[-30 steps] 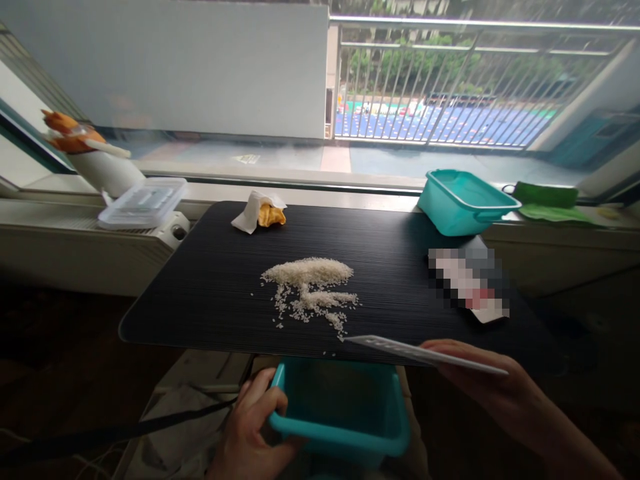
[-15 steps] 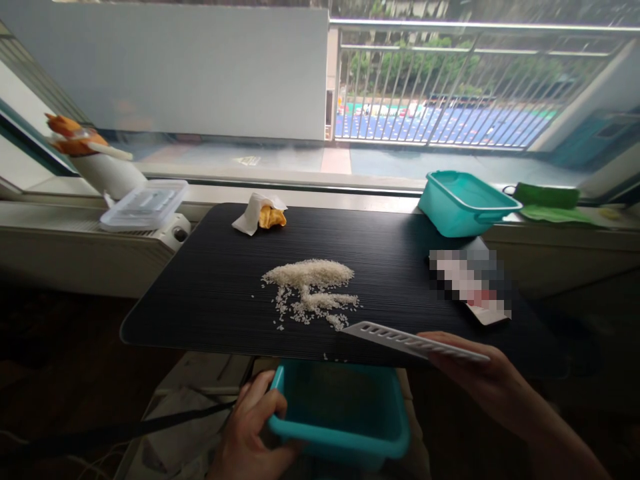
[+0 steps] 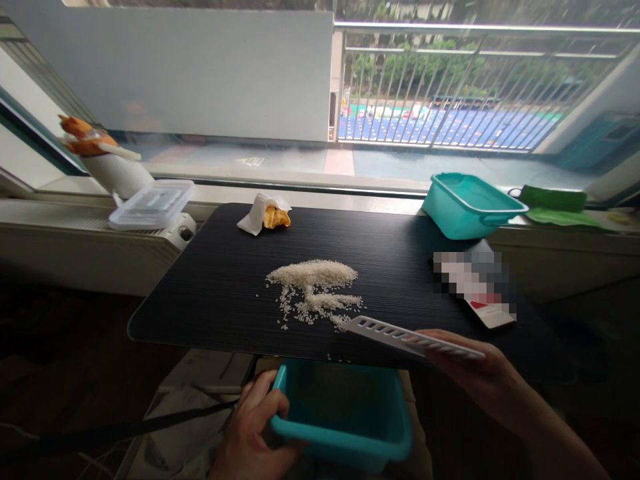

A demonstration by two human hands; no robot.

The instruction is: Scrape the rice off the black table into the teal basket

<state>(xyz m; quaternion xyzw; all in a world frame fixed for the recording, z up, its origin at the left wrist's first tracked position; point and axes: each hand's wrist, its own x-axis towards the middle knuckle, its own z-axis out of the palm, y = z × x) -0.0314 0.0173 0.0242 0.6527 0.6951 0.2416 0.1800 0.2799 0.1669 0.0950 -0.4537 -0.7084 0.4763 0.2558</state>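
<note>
Head view shows rice [image 3: 315,273] on a black table [image 3: 200,287], lying past both hands, mostly in a long heap, with a small clump right at the tip of a white scraper [image 3: 390,339] with slots. The left hand [image 3: 257,423] is curled around the left rim of a blue-green tub [image 3: 345,443] by the table's near edge, and the right hand [image 3: 467,367] grips the scraper low over the table. Behind the table run a pale sill [image 3: 350,199] and an outside rail [image 3: 435,29], with another tub [image 3: 455,213] at the far right corner.
</note>
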